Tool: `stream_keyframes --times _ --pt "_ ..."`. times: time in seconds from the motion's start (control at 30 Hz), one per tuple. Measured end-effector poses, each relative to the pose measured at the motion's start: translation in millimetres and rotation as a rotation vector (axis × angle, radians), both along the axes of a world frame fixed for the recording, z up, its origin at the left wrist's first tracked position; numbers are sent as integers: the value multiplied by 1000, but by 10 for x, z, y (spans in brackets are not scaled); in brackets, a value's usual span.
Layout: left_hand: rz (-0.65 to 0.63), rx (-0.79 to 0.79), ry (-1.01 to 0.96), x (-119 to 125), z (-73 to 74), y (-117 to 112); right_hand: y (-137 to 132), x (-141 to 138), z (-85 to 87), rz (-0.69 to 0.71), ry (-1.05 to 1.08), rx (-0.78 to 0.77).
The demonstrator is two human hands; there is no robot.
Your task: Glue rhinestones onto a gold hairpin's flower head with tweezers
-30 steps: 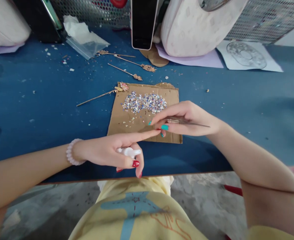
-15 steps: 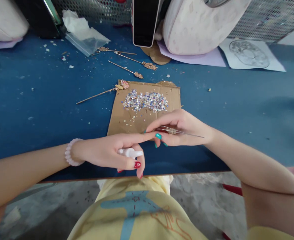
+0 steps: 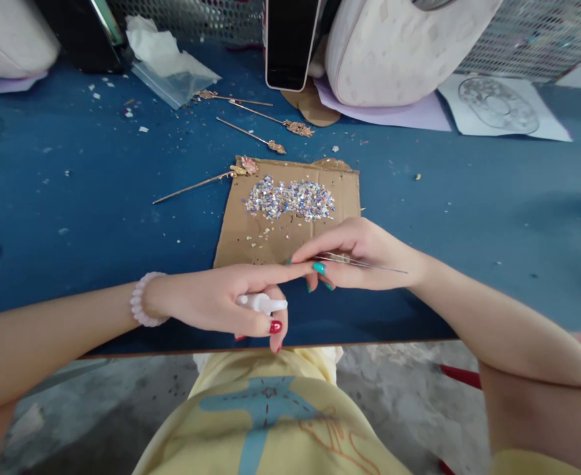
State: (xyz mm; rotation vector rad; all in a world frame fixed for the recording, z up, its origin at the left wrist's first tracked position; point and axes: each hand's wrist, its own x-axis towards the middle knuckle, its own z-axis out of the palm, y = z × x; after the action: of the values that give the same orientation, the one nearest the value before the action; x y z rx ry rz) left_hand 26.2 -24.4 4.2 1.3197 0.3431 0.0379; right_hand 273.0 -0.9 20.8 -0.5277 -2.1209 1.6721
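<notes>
My left hand [image 3: 221,298], with a pale bead bracelet, is closed around a small white nozzle bottle [image 3: 263,303]; its index finger stretches to the right. The thumb and fingers of my right hand [image 3: 364,254] touch that fingertip. Thin metal tweezers [image 3: 364,262] lie across my right hand, held in it. Just beyond both hands, a piece of cardboard [image 3: 231,237] bears a pile of shiny coloured flakes [image 3: 290,198]. A hairpin [image 3: 196,187] with a pink flower end rests on the cardboard's far left corner.
Several gold hairpins [image 3: 297,128] lie farther back on the blue table [image 3: 448,244]. Behind them are a plastic bag with tissue [image 3: 166,63], an upright phone [image 3: 291,46], a pale rounded bag [image 3: 394,59] and a printed sheet [image 3: 502,109]. Small flakes are scattered around.
The whole view has shifted slightly. My hands keep the same pose, fingertips touching, with the bottle and tweezers still held.
</notes>
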Motion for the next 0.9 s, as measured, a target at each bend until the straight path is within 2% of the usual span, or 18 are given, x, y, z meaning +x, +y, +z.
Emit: stream_keyframes --times 0.37,0.9 --pt "-5 14 14 -14 -37 -22 -20 -11 44 -2 -45 184" --pt "-16 42 7 -15 -43 -20 -13 -5 51 -9 -87 184"
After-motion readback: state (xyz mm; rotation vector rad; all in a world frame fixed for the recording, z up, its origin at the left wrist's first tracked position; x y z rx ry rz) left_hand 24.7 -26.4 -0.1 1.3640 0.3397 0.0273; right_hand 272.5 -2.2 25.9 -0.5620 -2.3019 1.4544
